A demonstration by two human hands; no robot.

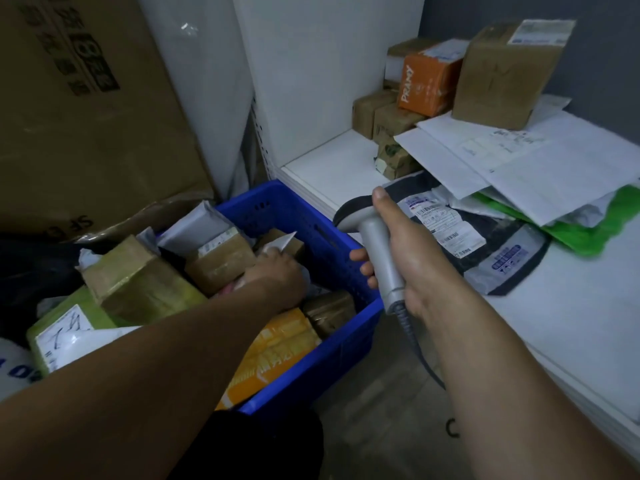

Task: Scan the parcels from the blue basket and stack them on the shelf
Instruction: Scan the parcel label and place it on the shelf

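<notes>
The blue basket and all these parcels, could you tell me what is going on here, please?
A person is sorting parcels. The left hand reaches into the blue basket, which is full of boxes and mailers, closing on a small brown box. The right hand holds a grey barcode scanner over the white shelf, where a black mailer, envelopes and cartons already lie.

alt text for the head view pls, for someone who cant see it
A person's left hand reaches among parcels in a blue basket while the right hand holds a grey barcode scanner beside a white shelf stacked with boxes and mailers.
</notes>
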